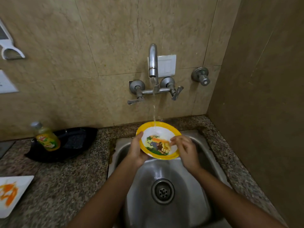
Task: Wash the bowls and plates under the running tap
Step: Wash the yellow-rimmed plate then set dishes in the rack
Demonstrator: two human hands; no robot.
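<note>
Centre frame, my left hand (136, 151) grips the yellow bowl (158, 140) under the tap (153, 63); my right hand (185, 149), fingers loosely apart, rubs inside. I should tilt it so water sheets off.

A round, shallow bowl with a wide yellow rim and a white centre printed with a colourful cartoon animal scene (158, 140) is held tilted above the stainless steel sink basin (166, 171), its face turned up toward the camera and its far rim directly below the chrome wall tap (153, 60). A thin stream of running water (154, 104) falls from the tap and strikes the white inner surface near that far rim. Well to the left of the tap, at the picture's lower edge, a white square plate smeared with orange streaks (11, 194) lies flat.
</note>
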